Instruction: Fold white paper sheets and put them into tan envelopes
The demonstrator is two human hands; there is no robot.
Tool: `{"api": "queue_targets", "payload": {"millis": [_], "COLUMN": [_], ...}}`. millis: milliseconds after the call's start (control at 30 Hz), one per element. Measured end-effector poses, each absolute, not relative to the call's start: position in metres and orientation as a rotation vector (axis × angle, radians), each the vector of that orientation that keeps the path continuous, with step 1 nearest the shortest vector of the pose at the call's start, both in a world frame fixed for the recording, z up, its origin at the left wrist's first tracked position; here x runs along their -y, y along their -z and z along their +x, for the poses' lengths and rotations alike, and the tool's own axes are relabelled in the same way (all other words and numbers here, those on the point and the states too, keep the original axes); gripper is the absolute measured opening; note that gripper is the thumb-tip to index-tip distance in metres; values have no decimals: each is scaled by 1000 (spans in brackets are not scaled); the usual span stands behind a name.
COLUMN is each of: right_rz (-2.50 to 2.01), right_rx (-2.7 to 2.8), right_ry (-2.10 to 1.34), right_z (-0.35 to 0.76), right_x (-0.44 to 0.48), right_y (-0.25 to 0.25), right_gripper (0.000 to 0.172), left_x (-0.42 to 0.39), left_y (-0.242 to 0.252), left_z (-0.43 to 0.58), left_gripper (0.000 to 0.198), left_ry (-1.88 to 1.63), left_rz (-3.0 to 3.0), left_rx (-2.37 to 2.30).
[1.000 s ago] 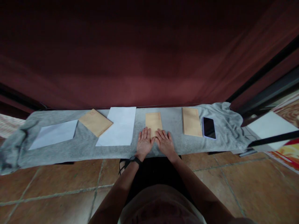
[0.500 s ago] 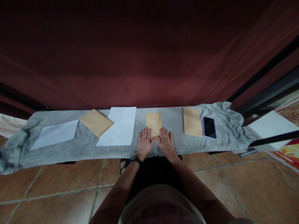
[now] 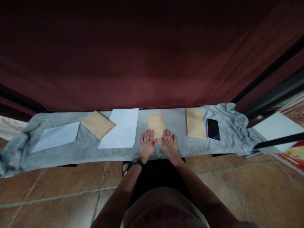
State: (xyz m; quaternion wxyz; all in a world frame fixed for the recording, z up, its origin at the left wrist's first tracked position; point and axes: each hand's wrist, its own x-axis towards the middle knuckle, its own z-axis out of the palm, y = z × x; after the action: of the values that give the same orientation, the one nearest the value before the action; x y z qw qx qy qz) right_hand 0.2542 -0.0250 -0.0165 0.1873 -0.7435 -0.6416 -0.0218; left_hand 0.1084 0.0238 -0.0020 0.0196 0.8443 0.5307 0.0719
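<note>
— Brown paper under both hands: the middle envelope lay upright at the centre of the worktop, its near corners covered by fingertips.

— Pose of the hands?

— Left hand and right hand were palm down, side by side, fingers straight and nearly closed together. Both were flat and open, gripping nothing. The thumbs almost met just below the envelope's near edge. The inner fingers rested on the envelope and the outer ones on the grey cloth. Both forearms reached forward from the body. There was a dark wristband on the left wrist.

— Neighbours?

— To the left, a white sheet lay just beside the left hand, apart from it. Further left was a tilted brown envelope, one corner touching or overlapping the sheet's edge; which one, I could not tell. Beyond that lay a pale sheet, skewed. To the right were a second upright brown envelope, well clear of the right hand, and a phone face up with a dark screen, just beside it. Nothing lay over the middle envelope except the fingers.

— Surface and room?

— The cloth covered the long, narrow worktop and was bunched at both ends. A dark red curtain hung behind it. The floor had brownish tiles with pale grout lines. At the far right, off the cloth, lay a white board with a black bar across its near side.
</note>
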Motion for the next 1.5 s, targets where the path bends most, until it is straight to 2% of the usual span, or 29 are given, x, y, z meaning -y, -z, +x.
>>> {"api": "queue_targets", "payload": {"millis": [267,567,1500], "right_rz": [-2109,-1978,-2132], "right_rx": [1748,1993,1830], "right_ry": [-13,-207,-105], "right_z": [254,249,254], "right_x": [14,-11,-47], "right_y": [9,3,13], "right_gripper": [50,52,63], "left_x": [-24,-25,-24], "left_y": [0,-1,-3], "left_z": [109,109,109], "left_gripper": [67,61,62], "left_ry": [-201,-213,-198], "left_rz": [2603,2599,2588], "left_rx": [-1646,-1652,-1639]}}
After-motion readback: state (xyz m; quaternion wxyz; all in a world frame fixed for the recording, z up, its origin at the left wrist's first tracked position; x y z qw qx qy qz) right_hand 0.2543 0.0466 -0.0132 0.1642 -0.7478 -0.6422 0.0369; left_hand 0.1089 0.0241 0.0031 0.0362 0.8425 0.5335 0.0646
